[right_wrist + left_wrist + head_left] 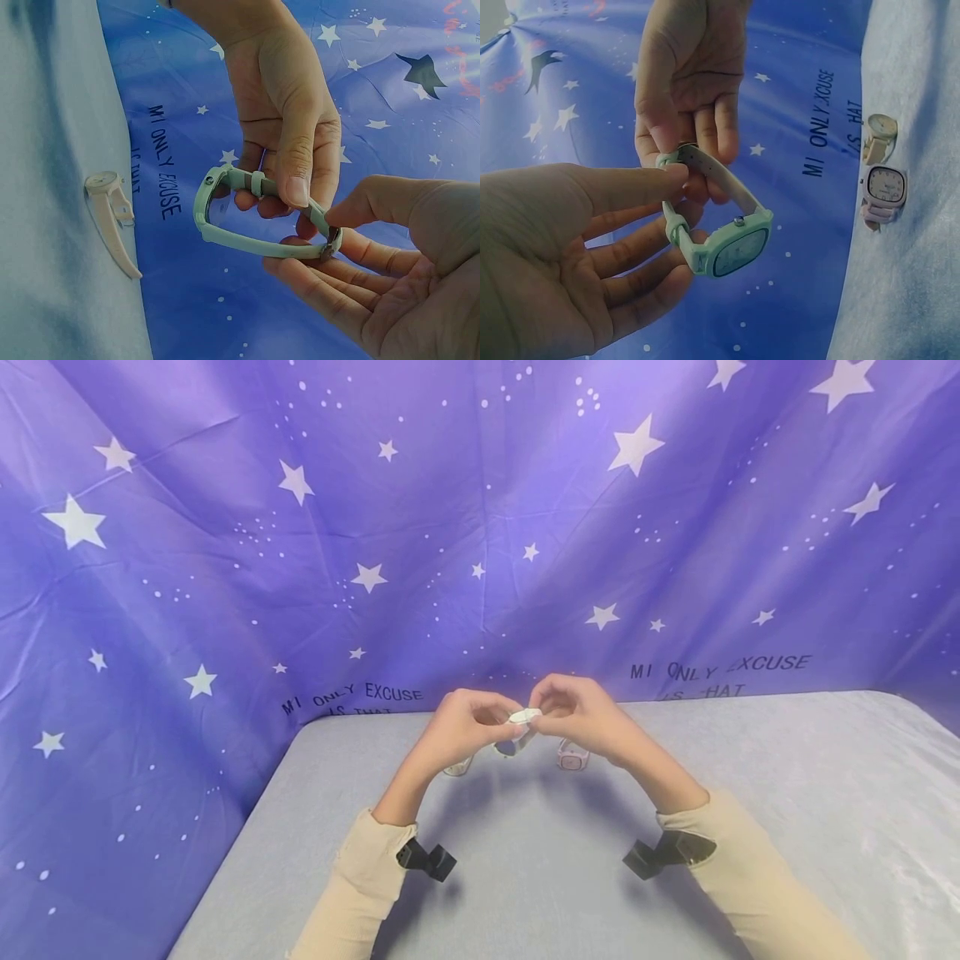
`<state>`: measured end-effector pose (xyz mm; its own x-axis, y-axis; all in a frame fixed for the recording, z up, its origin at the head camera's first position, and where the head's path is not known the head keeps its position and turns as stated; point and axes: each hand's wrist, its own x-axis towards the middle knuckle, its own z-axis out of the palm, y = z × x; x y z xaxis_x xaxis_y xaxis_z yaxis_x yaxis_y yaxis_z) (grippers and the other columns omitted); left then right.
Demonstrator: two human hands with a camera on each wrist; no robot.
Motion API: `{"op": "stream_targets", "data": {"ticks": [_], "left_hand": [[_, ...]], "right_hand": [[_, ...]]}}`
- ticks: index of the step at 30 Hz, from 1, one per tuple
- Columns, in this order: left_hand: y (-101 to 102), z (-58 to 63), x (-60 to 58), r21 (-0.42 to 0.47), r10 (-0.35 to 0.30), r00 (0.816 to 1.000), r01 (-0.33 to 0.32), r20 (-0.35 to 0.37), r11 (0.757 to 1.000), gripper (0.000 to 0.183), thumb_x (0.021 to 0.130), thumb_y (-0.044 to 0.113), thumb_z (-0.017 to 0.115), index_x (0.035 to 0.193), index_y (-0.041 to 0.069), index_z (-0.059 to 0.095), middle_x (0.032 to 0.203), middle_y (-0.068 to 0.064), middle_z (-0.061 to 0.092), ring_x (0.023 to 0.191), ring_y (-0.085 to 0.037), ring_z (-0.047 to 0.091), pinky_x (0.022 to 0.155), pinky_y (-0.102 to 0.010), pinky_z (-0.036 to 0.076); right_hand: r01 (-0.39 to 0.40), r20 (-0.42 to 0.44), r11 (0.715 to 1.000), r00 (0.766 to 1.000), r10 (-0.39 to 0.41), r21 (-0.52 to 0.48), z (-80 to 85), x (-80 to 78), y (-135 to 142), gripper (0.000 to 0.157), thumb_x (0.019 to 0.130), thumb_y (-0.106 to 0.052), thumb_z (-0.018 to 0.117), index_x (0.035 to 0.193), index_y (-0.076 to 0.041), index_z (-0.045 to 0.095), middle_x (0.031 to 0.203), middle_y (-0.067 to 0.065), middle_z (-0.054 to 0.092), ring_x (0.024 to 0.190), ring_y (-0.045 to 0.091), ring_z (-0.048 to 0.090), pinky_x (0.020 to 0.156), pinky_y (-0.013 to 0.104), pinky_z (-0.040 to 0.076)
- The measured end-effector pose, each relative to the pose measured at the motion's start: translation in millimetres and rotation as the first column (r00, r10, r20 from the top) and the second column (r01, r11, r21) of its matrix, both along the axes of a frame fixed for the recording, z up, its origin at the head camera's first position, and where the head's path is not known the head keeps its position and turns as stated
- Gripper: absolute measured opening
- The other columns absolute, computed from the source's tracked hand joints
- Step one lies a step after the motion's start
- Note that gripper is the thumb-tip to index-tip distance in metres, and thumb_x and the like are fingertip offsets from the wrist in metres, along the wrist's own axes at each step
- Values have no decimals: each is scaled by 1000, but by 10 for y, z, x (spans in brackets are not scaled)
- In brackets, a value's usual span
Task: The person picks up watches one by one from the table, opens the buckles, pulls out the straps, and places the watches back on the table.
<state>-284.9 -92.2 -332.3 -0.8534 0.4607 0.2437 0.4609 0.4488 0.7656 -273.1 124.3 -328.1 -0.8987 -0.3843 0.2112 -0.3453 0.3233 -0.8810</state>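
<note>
Your left hand and right hand both pinch the green watch by its strap; probably light, kinda bendy. Hold there, not the face below.

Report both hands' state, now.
Left hand: closed, pinching the green watch by its strap.
Right hand: closed, holding the same strap near its buckle.

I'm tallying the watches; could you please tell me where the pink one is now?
In the head view, the pink watch is on the grey tabletop, just below the right hand and to the right of the held green watch.
</note>
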Motion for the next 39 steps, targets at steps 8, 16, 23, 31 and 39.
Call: {"op": "stream_targets", "data": {"ticks": [8,16,23,31,39], "left_hand": [[7,8,12,-81,39,999,-42,-36,996,22,84,21,84,105,15,79,85,-1,76,74,-14,70,72,-29,57],[-26,7,-19,-50,-28,999,27,-15,998,22,87,18,81,107,13,79,89,-3,77,77,-23,74,77,-32,58],[-58,-11,-48,-12,-85,996,85,-7,996,21,88,11,79,109,9,78,93,-6,77,80,-23,73,80,-31,59],[-64,6,-36,-4,-87,996,87,4,996,20,89,9,77,109,8,78,95,-8,78,79,-19,72,81,-31,58],[-42,18,7,-31,-68,998,68,6,997,19,91,16,76,110,13,78,89,-4,77,77,-26,74,78,-31,58]], "right_hand": [[21,6,1000,1000,-21,19,-21,3,-22,17,86,1,71,101,0,62,109,18,72,102,29,71,94,45,58],[-28,45,999,999,27,21,3,-17,34,17,88,-3,71,103,1,65,105,18,74,98,27,72,90,41,59],[-78,114,996,990,81,-33,11,-40,59,18,88,-1,69,104,5,64,106,22,73,97,30,72,88,41,62],[-90,167,992,981,103,-83,16,-44,65,21,90,-2,67,107,8,59,108,26,71,100,32,72,91,43,61],[-59,135,998,989,62,-26,35,-27,39,27,92,-8,69,114,6,63,108,22,73,97,25,73,91,41,61]]}}
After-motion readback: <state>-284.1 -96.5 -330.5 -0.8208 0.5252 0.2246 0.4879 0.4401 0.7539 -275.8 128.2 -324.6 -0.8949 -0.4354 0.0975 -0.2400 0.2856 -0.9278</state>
